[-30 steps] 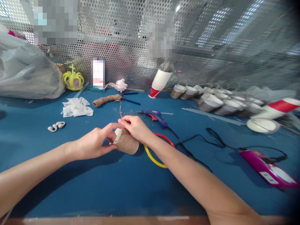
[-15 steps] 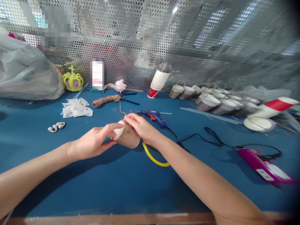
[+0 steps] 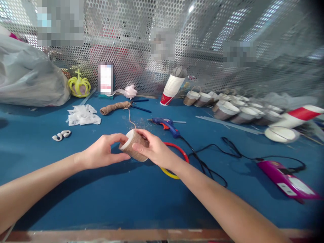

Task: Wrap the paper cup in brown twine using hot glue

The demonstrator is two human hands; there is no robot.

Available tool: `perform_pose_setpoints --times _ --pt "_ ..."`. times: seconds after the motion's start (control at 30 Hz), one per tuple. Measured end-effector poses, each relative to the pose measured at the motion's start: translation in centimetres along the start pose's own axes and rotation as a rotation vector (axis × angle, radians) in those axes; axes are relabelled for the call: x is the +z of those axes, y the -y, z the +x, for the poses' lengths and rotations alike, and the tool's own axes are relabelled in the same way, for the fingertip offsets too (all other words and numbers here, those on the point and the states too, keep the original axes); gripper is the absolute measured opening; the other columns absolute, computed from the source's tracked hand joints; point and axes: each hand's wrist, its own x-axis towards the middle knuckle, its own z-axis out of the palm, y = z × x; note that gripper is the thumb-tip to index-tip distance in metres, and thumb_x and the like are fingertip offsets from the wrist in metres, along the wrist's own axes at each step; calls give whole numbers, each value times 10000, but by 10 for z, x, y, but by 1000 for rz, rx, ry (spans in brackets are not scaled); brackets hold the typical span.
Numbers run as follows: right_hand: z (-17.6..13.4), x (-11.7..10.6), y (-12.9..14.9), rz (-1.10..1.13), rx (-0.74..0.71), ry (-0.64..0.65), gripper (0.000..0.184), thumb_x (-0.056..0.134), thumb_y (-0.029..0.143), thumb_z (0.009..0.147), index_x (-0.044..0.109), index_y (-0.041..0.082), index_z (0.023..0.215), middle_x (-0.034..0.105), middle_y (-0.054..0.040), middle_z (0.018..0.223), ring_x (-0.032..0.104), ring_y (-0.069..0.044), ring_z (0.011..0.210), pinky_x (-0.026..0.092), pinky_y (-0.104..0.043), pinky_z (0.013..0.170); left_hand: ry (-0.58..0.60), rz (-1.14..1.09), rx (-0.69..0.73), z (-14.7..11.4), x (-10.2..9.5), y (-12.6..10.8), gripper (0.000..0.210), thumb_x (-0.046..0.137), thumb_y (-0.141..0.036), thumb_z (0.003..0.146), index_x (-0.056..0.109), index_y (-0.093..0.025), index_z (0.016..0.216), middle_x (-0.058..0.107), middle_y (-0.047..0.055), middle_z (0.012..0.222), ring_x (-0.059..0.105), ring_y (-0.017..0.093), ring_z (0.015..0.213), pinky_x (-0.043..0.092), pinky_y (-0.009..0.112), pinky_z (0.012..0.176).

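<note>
A paper cup wound with brown twine lies tilted between my hands, its white mouth facing left. My right hand grips its twine-covered side, thumb in front and fingers behind. At the rim, my left hand has its fingers at the mouth and its thumb below, closed on the cup's edge. A strand of twine runs from the cup back to a twine bundle. Scissors with dark handles lie beside that bundle. Behind my right hand rests a blue glue gun.
Red and yellow rings lie partly under my right forearm. A black cord leads to a purple power strip. Stacked paper cups and several twine-wrapped cups stand at the back. White packets and earbuds lie left.
My right hand has turned, bringing its thumb onto the front of the cup. The red ring now shows beside the forearm. My left hand stays at the rim.
</note>
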Motion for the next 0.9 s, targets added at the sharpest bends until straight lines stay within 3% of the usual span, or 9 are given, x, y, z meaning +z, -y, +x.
perform_pose_setpoints --times 0.1,0.2,0.3,0.43,0.57,0.9 --pt "-1 4 2 -40 -14 -12 563 629 439 725 460 182 1197 512 -114 1249 478 -240 1144 364 -407 973 52 -34 -33 -1 1 -3 198 556 -313 784 599 -139 868 652 12 807 586 138 736 462 233 689" --pt "4 3 2 126 -1 19 509 601 441 747 494 174 1166 534 -109 1211 496 -214 1114 374 -383 955 87 -1 -5 -1 2 -3 172 538 -289 793 602 -135 836 643 19 789 577 141 735 454 238 695" --pt "11 4 1 388 101 4 336 591 427 755 594 175 977 609 -77 1049 569 -174 955 416 -362 884 114 44 53 -2 2 -3 156 541 -281 790 595 -136 804 636 29 789 566 145 741 447 246 706" --pt "12 5 1 566 144 -90 161 674 317 686 608 175 723 614 -41 1040 570 -137 895 418 -323 855 127 72 52 -1 2 -1 165 527 -284 799 588 -130 801 613 19 747 547 136 707 433 233 673" --pt "8 4 2 540 132 -153 156 681 309 672 603 176 695 626 -43 997 564 -145 917 396 -336 882 126 55 12 -1 0 -1 176 519 -294 807 583 -130 798 588 -10 709 519 113 660 405 203 621" --pt "8 7 -4 387 99 -201 182 632 340 717 586 172 768 620 -62 1016 567 -143 875 417 -328 831 158 -34 -33 1 -1 -1 190 522 -286 813 599 -118 856 614 -4 774 535 126 726 402 210 664"
